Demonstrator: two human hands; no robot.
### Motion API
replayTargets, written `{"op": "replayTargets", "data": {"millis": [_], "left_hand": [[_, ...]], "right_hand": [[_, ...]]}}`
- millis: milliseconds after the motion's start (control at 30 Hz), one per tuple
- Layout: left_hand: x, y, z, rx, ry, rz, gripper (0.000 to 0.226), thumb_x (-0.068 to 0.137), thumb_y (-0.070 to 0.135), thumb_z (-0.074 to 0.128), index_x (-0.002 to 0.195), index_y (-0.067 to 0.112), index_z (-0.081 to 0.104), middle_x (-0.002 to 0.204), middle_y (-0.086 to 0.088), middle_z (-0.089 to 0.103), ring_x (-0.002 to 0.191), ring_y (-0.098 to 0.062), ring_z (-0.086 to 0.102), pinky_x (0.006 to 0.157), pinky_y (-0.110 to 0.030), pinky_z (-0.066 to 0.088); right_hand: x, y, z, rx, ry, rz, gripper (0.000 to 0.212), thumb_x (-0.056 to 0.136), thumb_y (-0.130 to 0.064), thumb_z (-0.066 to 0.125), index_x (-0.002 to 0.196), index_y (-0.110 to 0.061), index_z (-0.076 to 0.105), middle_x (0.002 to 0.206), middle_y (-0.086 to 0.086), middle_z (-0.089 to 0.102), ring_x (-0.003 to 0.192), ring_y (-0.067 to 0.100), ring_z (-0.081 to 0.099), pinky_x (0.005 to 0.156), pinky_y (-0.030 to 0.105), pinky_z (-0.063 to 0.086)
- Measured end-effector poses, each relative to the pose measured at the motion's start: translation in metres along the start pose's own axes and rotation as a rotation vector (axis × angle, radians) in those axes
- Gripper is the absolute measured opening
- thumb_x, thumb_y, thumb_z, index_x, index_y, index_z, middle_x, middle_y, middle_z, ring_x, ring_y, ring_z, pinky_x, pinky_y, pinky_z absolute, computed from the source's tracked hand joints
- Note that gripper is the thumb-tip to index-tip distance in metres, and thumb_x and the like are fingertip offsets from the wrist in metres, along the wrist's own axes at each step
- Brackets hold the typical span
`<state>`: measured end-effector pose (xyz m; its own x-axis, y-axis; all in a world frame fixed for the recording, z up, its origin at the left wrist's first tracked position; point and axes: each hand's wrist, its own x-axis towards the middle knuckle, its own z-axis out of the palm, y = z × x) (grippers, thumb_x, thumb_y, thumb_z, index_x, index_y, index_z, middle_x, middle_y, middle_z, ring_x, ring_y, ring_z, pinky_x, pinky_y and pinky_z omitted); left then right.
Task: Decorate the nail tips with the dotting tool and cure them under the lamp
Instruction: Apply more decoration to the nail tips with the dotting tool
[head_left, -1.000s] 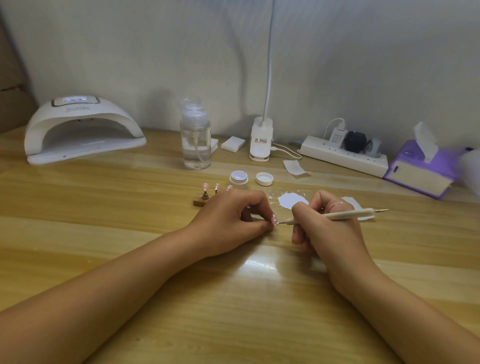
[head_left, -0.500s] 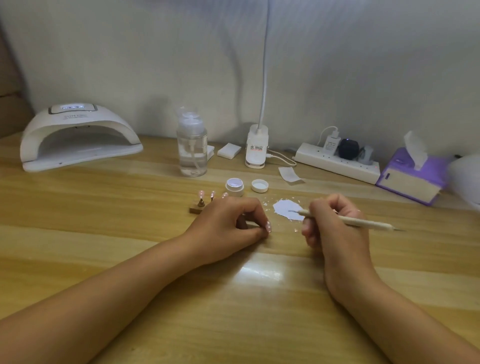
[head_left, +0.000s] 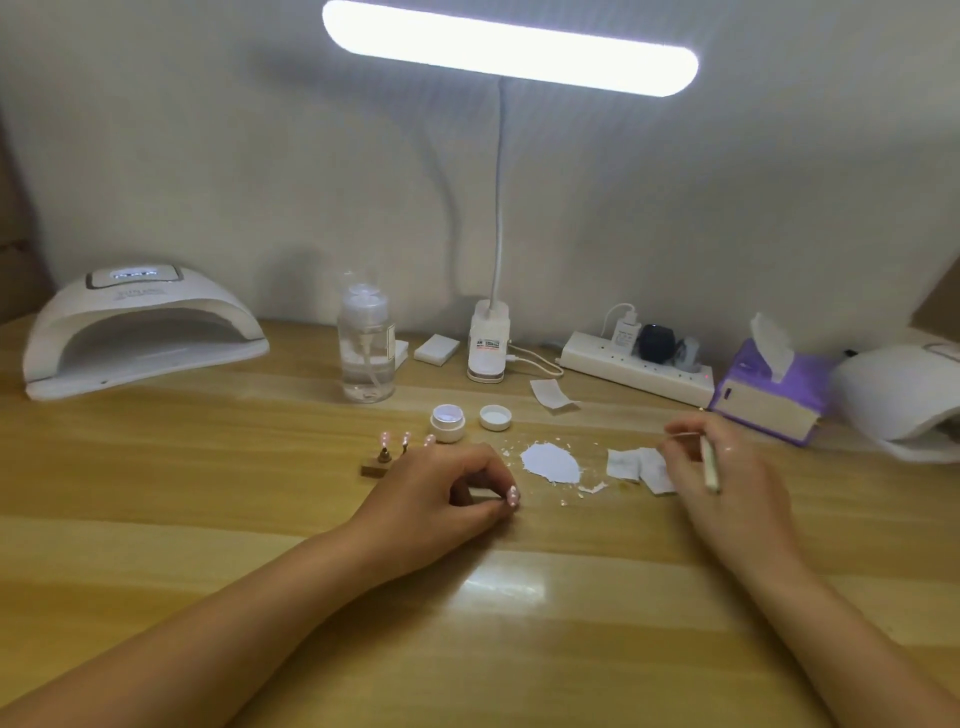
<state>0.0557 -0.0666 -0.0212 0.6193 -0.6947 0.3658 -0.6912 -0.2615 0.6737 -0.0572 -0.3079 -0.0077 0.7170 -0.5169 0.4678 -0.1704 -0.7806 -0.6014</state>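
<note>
Desk (head_left: 208, 483), nail tip (head_left: 512, 493) pinched in left hand (head_left: 436, 501)

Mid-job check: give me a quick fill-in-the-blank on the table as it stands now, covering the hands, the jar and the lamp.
1. Of the left hand, which pinches a nail tip, and the right hand, the one holding the dotting tool is the ___.
2. The small jar stands with its lid ___.
3. The tissue box is ___ in colour.
4. The desk lamp overhead is switched ___.
Missing words: right; off; purple; on.
</note>
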Motion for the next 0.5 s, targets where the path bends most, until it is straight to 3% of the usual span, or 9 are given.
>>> {"op": "replayTargets", "data": {"millis": [133, 233, 333, 500], "left_hand": [[-0.001, 0.003, -0.001, -0.010, 0.004, -0.003, 0.011, 0.085, 0.016, 0.075, 0.086, 0.027, 0.071, 0.087, 0.025, 0.071, 0.059, -0.009, 0.061, 0.072, -0.002, 0.037], [-0.001, 0.004, -0.001, -0.025, -0.005, 0.000, 0.009, 0.085, 0.015, 0.075, 0.088, 0.023, 0.072, 0.088, 0.022, 0.072, 0.056, -0.004, 0.057, 0.064, -0.008, 0.039], [-0.001, 0.005, -0.002, -0.023, -0.011, 0.000, 0.009, 0.085, 0.015, 0.075, 0.089, 0.023, 0.072, 0.089, 0.020, 0.072, 0.057, -0.004, 0.057, 0.063, -0.007, 0.038], [-0.003, 0.009, -0.002, 0.014, 0.005, -0.010, 0.017, 0.084, 0.014, 0.075, 0.083, 0.029, 0.068, 0.087, 0.022, 0.071, 0.063, -0.015, 0.065, 0.080, 0.006, 0.029]], "right_hand": [[-0.001, 0.005, 0.004, -0.266, -0.139, 0.053, 0.020, 0.093, -0.024, 0.064, 0.111, -0.021, 0.056, 0.109, -0.004, 0.067, 0.106, 0.027, 0.061, 0.086, 0.040, 0.046], [0.000, 0.007, 0.004, -0.348, -0.100, 0.044, 0.019, 0.094, -0.022, 0.060, 0.113, -0.024, 0.055, 0.110, -0.004, 0.066, 0.105, 0.024, 0.058, 0.082, 0.036, 0.040], [0.000, 0.005, 0.006, -0.287, -0.059, -0.059, 0.022, 0.094, -0.019, 0.060, 0.116, -0.021, 0.058, 0.111, -0.001, 0.065, 0.106, 0.026, 0.057, 0.083, 0.039, 0.042], [-0.001, 0.004, 0.013, -0.291, -0.169, -0.196, 0.012, 0.094, -0.020, 0.062, 0.106, -0.022, 0.065, 0.098, -0.004, 0.069, 0.098, 0.026, 0.061, 0.078, 0.037, 0.043]]}}
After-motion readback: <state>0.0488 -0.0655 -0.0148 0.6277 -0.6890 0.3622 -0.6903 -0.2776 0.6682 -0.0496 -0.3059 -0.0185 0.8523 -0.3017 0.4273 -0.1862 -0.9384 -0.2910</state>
